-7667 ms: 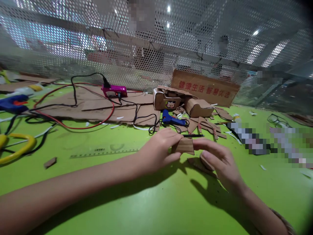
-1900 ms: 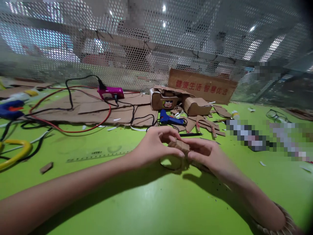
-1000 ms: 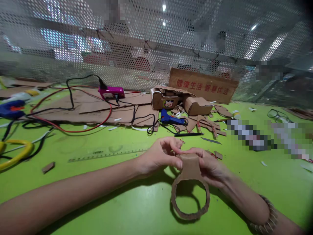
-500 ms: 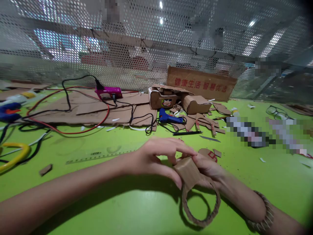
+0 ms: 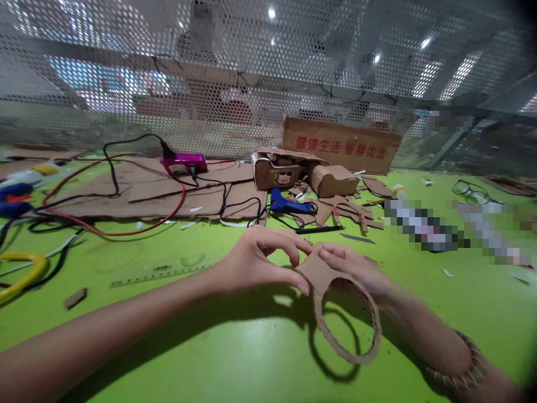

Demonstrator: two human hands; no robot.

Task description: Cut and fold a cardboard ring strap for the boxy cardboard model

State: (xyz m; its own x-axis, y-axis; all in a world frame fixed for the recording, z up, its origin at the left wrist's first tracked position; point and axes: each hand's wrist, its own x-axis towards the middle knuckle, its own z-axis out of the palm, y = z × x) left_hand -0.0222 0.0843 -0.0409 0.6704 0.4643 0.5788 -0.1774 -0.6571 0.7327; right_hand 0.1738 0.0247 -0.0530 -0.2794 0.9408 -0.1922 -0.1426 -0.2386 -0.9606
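A cardboard ring with a squared tab [image 5: 321,274] is held up over the green table, its round opening toward the lower right. My left hand [image 5: 268,260] grips the left edge of the tab between thumb and fingers. On the other side, my right hand [image 5: 352,268] pinches the tab's upper right corner, thumb on the face; part of that hand is behind the cardboard and slightly blurred. The ring casts a shadow on the table below it.
Beyond my hands lie a blue glue gun [image 5: 291,204], a black pen [image 5: 321,229], a grey blade [image 5: 357,238] and cardboard scraps [image 5: 356,210]. A clear ruler [image 5: 159,274] is at left, near yellow handles [image 5: 36,263]. Cardboard shapes [image 5: 335,179] and a magenta device [image 5: 184,163] stand farther back.
The cardboard ring has tilted up, showing its flat face more squarely. My right hand has shifted, and its thumb now rests on the tab. My left hand stays at the tab's left edge.
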